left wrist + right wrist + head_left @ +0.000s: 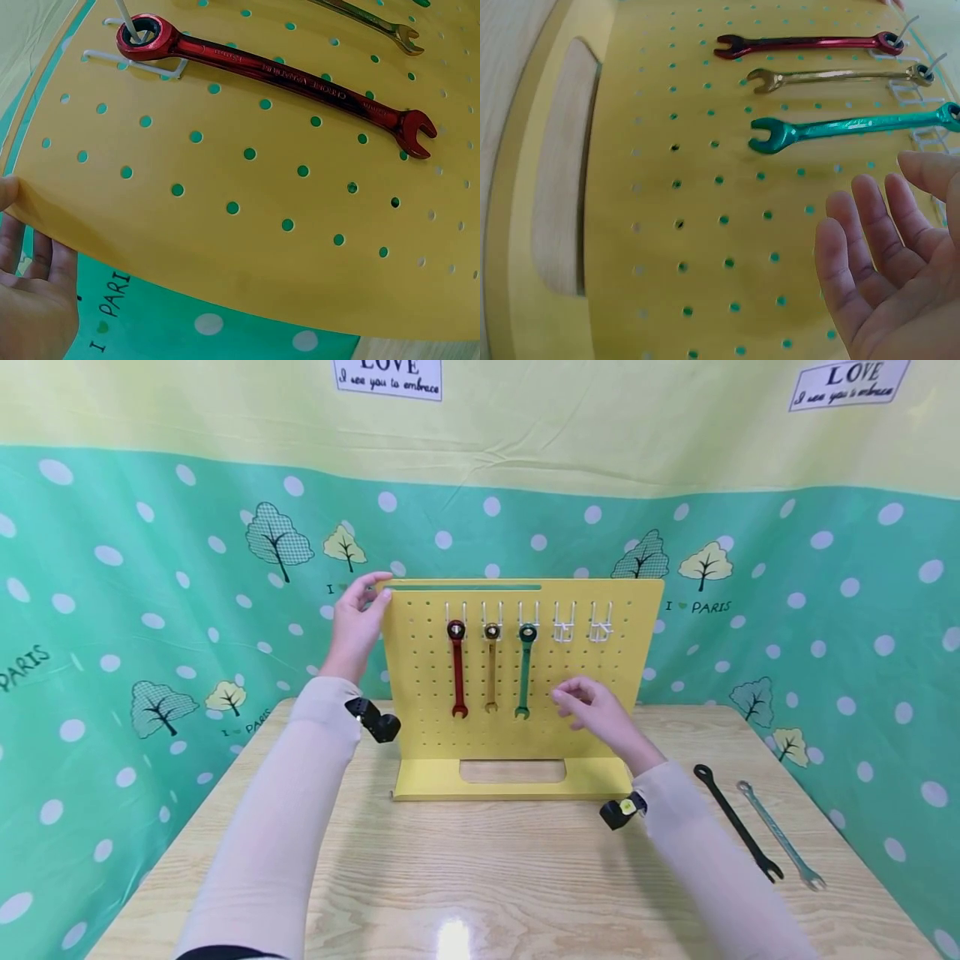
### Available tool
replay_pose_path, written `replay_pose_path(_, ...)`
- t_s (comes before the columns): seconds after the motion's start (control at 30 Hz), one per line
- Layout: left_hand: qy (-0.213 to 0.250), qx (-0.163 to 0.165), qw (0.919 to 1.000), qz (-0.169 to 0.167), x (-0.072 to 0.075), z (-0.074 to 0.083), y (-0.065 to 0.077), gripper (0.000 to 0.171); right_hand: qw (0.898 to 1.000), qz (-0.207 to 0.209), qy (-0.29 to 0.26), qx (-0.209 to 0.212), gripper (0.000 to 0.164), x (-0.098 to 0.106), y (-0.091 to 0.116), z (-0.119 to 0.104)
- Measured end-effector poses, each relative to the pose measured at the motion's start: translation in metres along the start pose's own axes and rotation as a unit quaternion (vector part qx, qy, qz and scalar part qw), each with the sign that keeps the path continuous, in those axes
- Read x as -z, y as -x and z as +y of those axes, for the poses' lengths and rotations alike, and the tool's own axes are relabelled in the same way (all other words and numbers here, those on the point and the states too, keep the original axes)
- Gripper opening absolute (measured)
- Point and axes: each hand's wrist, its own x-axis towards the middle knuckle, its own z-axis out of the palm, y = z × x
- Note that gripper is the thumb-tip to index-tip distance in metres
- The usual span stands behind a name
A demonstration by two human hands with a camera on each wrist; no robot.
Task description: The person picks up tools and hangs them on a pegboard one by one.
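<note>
A yellow pegboard stands upright on the table, and my left hand pinches its upper left corner between thumb and fingers. From white hooks hang a red combination wrench, a gold wrench and a green wrench, ring ends up. My right hand hovers in front of the board, right of the green wrench, fingers loosely bent and holding nothing; the right wrist view shows the palm. Two white hooks at the right bear no wrench.
On the table's right side lie a black wrench and a silvery teal wrench, side by side beyond my right forearm. The board's foot reaches toward me on the wooden table. Behind hangs a patterned green and yellow cloth.
</note>
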Motion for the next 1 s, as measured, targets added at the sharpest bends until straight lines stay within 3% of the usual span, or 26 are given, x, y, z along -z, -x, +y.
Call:
replay_pose_path(0.37,-0.002,-0.002,1.0000,-0.001,0.000,-0.001,-0.002,0.031,0.999,-0.007,0.030,-0.023,0.049,0.029,0.025,0.026)
replay_pose_path(1.0,0.002,-0.003,1.0000,-0.002,0.000,-0.002,-0.003,0.031,0.989,-0.012,0.122,-0.077,0.048,0.104,0.100,0.084)
